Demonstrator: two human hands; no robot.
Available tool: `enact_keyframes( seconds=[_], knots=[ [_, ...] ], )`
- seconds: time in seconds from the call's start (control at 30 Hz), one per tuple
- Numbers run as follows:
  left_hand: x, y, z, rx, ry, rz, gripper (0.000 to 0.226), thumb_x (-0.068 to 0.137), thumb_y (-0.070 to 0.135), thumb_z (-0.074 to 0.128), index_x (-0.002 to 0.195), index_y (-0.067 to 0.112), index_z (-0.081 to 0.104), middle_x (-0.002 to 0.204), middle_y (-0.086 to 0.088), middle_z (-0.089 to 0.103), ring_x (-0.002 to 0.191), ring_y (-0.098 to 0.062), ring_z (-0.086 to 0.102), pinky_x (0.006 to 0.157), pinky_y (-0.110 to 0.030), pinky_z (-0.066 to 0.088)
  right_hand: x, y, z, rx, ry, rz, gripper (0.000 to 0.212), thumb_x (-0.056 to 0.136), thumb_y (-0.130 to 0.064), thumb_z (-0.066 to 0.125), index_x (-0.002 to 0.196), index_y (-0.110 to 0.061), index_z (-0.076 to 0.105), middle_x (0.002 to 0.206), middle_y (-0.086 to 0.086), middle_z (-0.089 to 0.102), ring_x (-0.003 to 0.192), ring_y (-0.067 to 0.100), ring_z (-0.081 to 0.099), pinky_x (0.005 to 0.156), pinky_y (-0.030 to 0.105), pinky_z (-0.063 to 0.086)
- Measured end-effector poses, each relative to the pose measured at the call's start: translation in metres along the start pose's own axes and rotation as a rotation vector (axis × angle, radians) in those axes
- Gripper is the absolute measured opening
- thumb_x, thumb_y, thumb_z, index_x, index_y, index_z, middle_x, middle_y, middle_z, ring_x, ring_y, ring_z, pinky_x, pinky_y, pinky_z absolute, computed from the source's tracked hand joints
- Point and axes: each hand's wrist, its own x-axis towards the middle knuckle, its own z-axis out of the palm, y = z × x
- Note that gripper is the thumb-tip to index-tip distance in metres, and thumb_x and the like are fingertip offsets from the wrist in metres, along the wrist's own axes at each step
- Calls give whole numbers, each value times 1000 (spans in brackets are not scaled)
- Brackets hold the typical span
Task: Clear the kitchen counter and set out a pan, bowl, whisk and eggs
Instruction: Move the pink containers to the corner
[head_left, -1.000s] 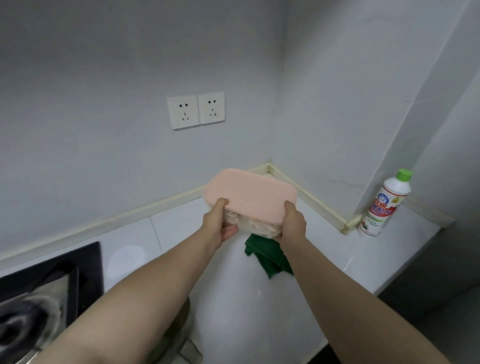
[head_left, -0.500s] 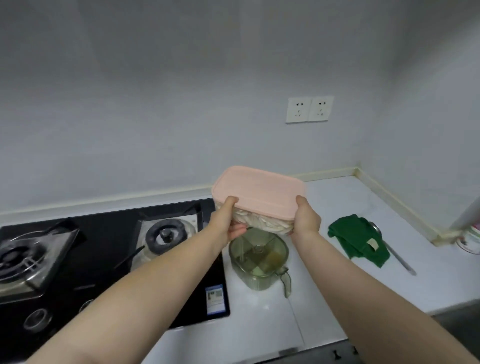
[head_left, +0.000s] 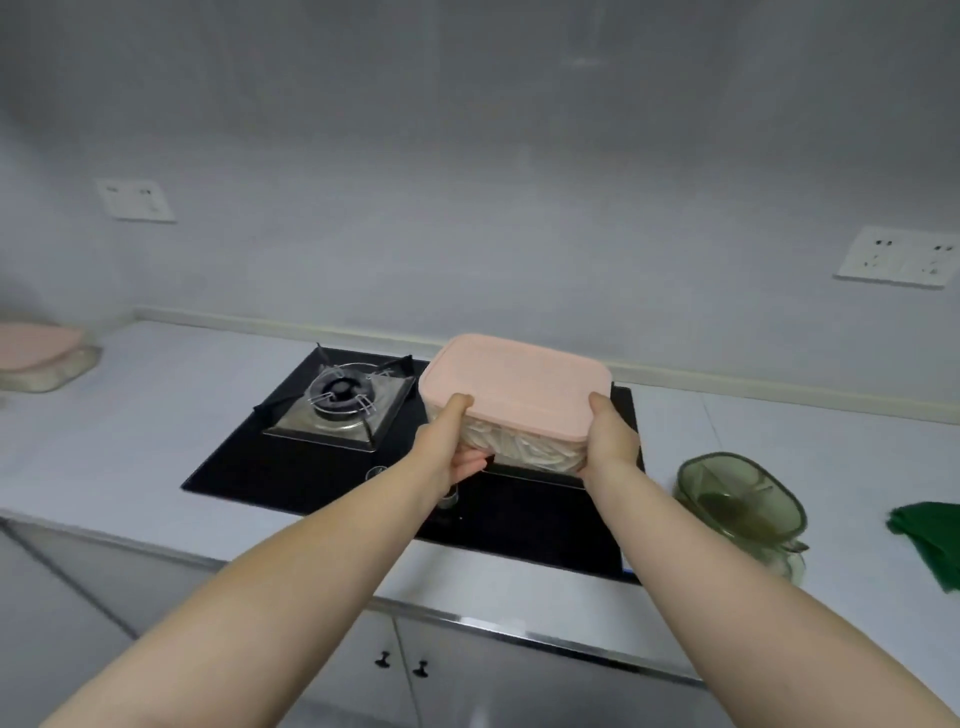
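From the head camera, I hold a box (head_left: 511, 402) with a pink lid in the air above the black stove (head_left: 332, 467), over its right side. My left hand (head_left: 451, 451) grips the box's left end, thumb up against the lid's edge and fingers curled underneath. My right hand (head_left: 608, 441) clamps the right end the same way, thumb on the lid's rim. Through the clear wall of the box I see pale strips, though the blur keeps me from saying what they are.

The left burner (head_left: 340, 400) stands uncovered. On the white counter (head_left: 156, 415) right of the stove sits a green see-through container (head_left: 740, 501), and a green cloth (head_left: 932, 535) lies at the far right edge. Far left on the counter rests a second pink-lidded box (head_left: 39, 356).
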Motion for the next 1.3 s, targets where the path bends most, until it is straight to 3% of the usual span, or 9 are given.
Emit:
enact_keyframes(
  seconds=[0.17, 0.37, 0.6, 0.77, 0.87, 1.0, 1.17, 1.3],
  knots=[
    [-7, 9, -84, -74, 113, 15, 35, 83, 42, 60, 101, 13, 52, 95, -17, 69, 85, -27, 70, 73, -35, 56, -30, 37, 70, -73, -128, 20, 29, 80, -39, 61, 99, -18, 56, 109, 3, 65, 101, 28, 62, 96, 46, 49],
    [2, 29, -183, -155, 256, 44, 29, 83, 41, 61, 91, 15, 51, 88, -16, 70, 83, -27, 71, 75, -35, 57, -55, 79, 170, -168, -256, 61, 27, 83, -43, 59, 94, -18, 59, 103, 3, 67, 95, 26, 64, 92, 45, 51],
    [46, 66, -318, -191, 388, 56, 34, 83, 40, 61, 101, 12, 51, 91, -17, 69, 86, -27, 70, 74, -34, 57, -69, 148, 319, -178, -417, 116, 35, 82, -43, 60, 107, -19, 58, 104, 1, 66, 98, 26, 63, 94, 44, 50],
    [70, 110, -431, -214, 533, 64, 39, 81, 41, 64, 104, 11, 52, 91, -20, 69, 81, -29, 71, 65, -31, 59, -93, 198, 441, -205, -548, 199, 37, 78, -45, 62, 100, -16, 62, 101, 1, 68, 97, 25, 64, 95, 44, 50],
    [75, 135, -493, -241, 601, 87, 32, 83, 41, 63, 94, 13, 53, 88, -18, 69, 78, -28, 69, 67, -33, 58, -122, 215, 506, -245, -598, 223, 29, 85, -37, 61, 102, -14, 58, 92, 2, 65, 94, 27, 63, 93, 44, 51],
    [76, 150, -555, -283, 673, 66, 31, 83, 42, 62, 91, 13, 53, 86, -18, 68, 76, -27, 69, 66, -33, 58, -153, 231, 567, -304, -652, 268, 26, 84, -32, 62, 103, -14, 58, 102, 8, 65, 94, 29, 63, 86, 46, 53],
    [92, 168, -626, -328, 702, 9, 33, 84, 44, 60, 94, 14, 51, 88, -19, 68, 76, -26, 69, 62, -31, 56, -163, 258, 634, -412, -766, 390, 41, 79, -32, 65, 114, -14, 58, 108, 12, 64, 91, 29, 64, 74, 43, 57],
    [118, 194, -684, -295, 681, 1, 39, 86, 45, 58, 104, 11, 50, 86, -18, 67, 75, -26, 68, 61, -30, 55, -164, 277, 692, -454, -784, 513, 31, 84, -30, 59, 109, -12, 52, 98, 14, 58, 89, 30, 59, 90, 47, 50]
  ],
)
